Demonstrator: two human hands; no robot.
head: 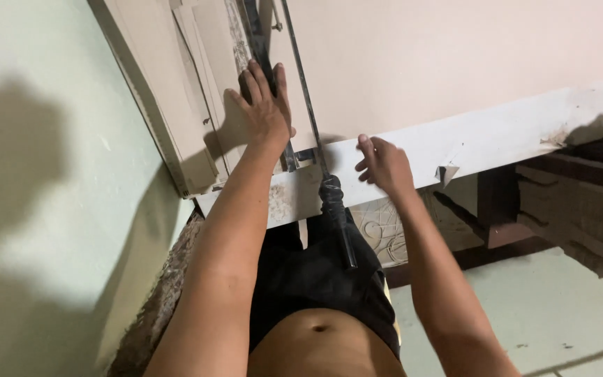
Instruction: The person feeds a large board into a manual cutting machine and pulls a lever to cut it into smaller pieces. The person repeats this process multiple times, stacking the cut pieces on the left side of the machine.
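Observation:
My left hand (265, 105) lies flat, fingers apart, on a dark rail (257, 35) that runs along a large beige panel (441, 56). A thin metal rod (305, 91) crosses the panel beside that hand and ends in a black handle (336, 220) hanging past the panel's white front edge (497, 136). My right hand (384, 164) rests at this white edge just right of the handle, fingers loosely curled, holding nothing. The rod and handle lie between the two hands.
Several beige boards (190, 105) are stacked at the panel's left side against a pale green wall (36, 209). Dark wooden furniture (574, 209) stands under the panel at the right, above a light floor (560, 307). My torso is close to the panel's edge.

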